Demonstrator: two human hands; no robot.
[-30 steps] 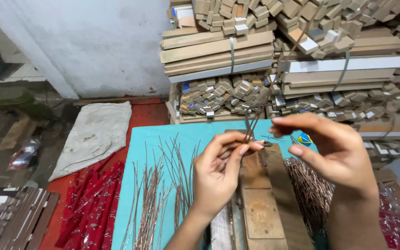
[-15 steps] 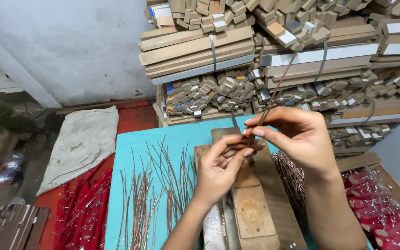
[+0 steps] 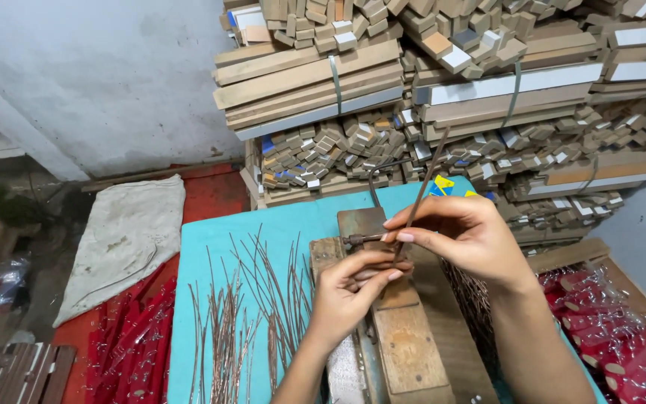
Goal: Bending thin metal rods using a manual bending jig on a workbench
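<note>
As pinched: wire (image 3: 425, 178) between both hands.

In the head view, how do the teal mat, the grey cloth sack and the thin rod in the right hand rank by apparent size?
1. teal mat, though partly covered
2. grey cloth sack, lying farther away, so unsure
3. thin rod pinched by the right hand

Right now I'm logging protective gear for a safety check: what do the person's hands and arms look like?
Both are bare: the left hand and right hand wear no gloves, rings or watch, and no sleeves show on either forearm. Fingernails are short and unpainted.
</note>
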